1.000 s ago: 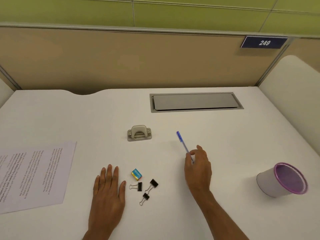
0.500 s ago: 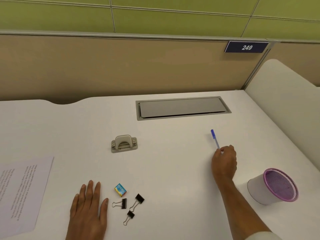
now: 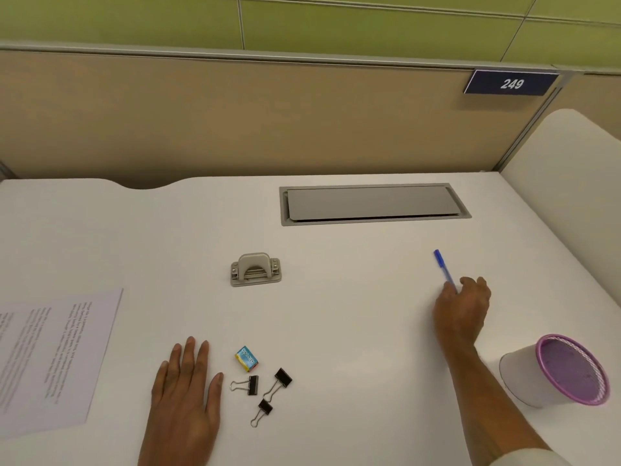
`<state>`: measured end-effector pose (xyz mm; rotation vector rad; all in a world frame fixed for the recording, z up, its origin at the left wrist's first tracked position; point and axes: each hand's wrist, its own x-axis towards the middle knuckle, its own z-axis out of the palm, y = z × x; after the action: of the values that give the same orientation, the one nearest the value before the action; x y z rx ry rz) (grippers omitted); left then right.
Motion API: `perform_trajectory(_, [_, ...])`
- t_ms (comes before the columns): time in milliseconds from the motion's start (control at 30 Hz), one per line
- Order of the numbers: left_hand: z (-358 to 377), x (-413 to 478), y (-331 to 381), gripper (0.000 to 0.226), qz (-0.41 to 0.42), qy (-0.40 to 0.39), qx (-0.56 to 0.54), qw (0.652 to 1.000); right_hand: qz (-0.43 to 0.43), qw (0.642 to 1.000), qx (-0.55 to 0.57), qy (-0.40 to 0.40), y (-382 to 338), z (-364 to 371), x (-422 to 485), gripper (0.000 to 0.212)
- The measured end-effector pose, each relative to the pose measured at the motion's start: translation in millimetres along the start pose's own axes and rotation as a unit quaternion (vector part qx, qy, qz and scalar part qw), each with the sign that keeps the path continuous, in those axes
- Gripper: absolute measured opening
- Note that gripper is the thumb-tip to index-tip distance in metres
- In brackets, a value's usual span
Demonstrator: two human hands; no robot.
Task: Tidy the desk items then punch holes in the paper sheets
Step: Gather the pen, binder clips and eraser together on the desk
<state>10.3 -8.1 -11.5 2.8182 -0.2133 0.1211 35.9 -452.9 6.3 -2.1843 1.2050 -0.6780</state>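
Two hands: left (image 3: 184, 395) spread flat on smooth white desk (image 3: 353, 314), right (image 3: 462, 307) pinching slim blue pen (image 3: 442, 265).

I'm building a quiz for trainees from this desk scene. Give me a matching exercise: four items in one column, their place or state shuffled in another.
1 pen
2 hole punch
3 paper sheets
4 mesh cup

A purple rim, near right
B gripped by the right hand
C left edge of the desk
D centre, untouched

Pairs: 1-B, 2-D, 3-C, 4-A
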Motion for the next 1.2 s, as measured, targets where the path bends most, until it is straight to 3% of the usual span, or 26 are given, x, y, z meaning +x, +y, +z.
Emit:
perform_trajectory(133, [-1.2,-2.3,-1.0,0.075,0.006,-0.007,-0.002,1.000,-0.054,0.990,0.126,0.016,-29.5,-4.6,-66.9,0.027])
perform_trajectory(267, [0.1,-3.9,-4.6,0.068,0.022,-0.011,-0.001,1.000,-0.116,0.970,0.197,-0.088,-55.3,-7.5,-166.1,0.024])
perform_trajectory(400, [1.4,-5.8,-5.7,0.063,0.024,-0.009,0.002,1.000,-0.144,0.943,0.200,-0.224,-66.9,-11.3,-241.6,0.042])
perform_trajectory(567, [4.4,-6.0,-7.4,0.061,0.030,-0.008,0.016,0.999,-0.212,0.918,0.147,-0.300,-50.2,-1.7,-274.4,0.023])
perform_trajectory(800, [10.1,-6.5,-11.1,0.060,0.032,0.008,0.015,0.999,-0.213,0.922,0.127,-0.298,-53.2,11.3,-277.8,0.029])
perform_trajectory(1200, [13.2,-6.4,-13.2,0.059,0.029,0.008,0.007,1.000,-0.205,0.924,0.126,-0.296,-64.9,20.9,-267.5,0.005])
